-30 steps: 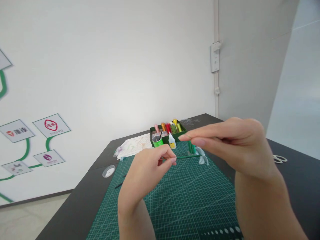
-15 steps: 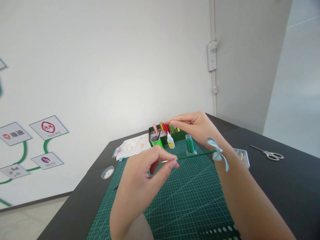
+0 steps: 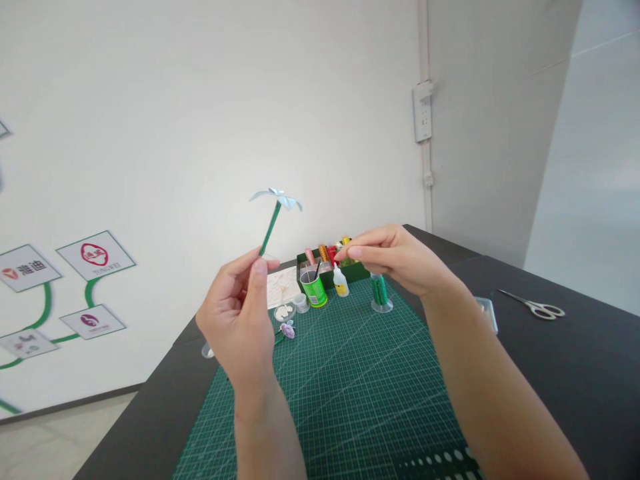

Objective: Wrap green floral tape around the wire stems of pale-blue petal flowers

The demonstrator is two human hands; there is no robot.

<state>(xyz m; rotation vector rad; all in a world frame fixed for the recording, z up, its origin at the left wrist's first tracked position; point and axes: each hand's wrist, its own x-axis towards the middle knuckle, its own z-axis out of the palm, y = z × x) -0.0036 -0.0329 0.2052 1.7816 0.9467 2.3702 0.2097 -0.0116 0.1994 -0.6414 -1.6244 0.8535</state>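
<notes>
My left hand (image 3: 245,307) pinches the lower stem of a light-blue flower (image 3: 278,197) between thumb and fingertips. Its green-wrapped stem (image 3: 271,229) leans slightly right, with the petals spread out at the top. A faint fine line shows by the fingertips of that hand. My right hand (image 3: 400,257) is raised at the right, thumb and fingers pressed together in a pinch; whatever lies in them is too small to make out. Just below it a spool of green thread (image 3: 379,291) stands upright, its top partly hidden by the hand.
A green cutting mat (image 3: 345,373) lies on the black table (image 3: 550,373). Behind stand a glue bottle (image 3: 341,283), a green can (image 3: 314,291) and a box (image 3: 357,271) of thread spools. A small purple flower (image 3: 287,330) lies near small dishes. Scissors (image 3: 537,308) rest at the right.
My left hand has turned upright and moved left, swinging the flower from lying sideways by my right wrist to standing petals-up. The right hand stays nearly in place, still pinched.
</notes>
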